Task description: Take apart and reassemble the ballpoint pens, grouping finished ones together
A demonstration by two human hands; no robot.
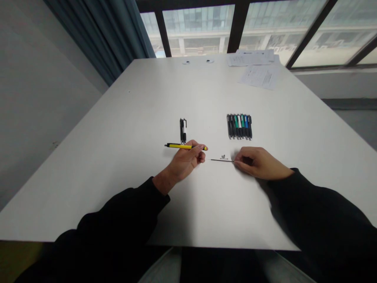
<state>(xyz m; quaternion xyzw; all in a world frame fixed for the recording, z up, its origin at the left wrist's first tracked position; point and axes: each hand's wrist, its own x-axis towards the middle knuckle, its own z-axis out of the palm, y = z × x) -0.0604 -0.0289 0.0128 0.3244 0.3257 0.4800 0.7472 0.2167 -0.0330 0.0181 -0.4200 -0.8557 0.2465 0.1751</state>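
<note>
My left hand (186, 162) holds a yellow and black pen (180, 146) between thumb and fingers, its length lying crosswise above the table. Between the fingertips of my right hand (255, 162) is one end of a thin dark pen refill (221, 160), which points left toward my left hand. Just beyond the refill lies a tiny pile of small dark parts (223, 157), too small to make out. Two pens, one black (181, 131) and one white and black (184, 131), lie side by side beyond my left hand.
A row of several pens (239, 126) with black, green, white and blue barrels lies beyond my right hand. Paper sheets (259, 76) rest at the table's far right, and two small round white items (209, 61) near the far edge. Windows and a curtain (103, 35) stand behind.
</note>
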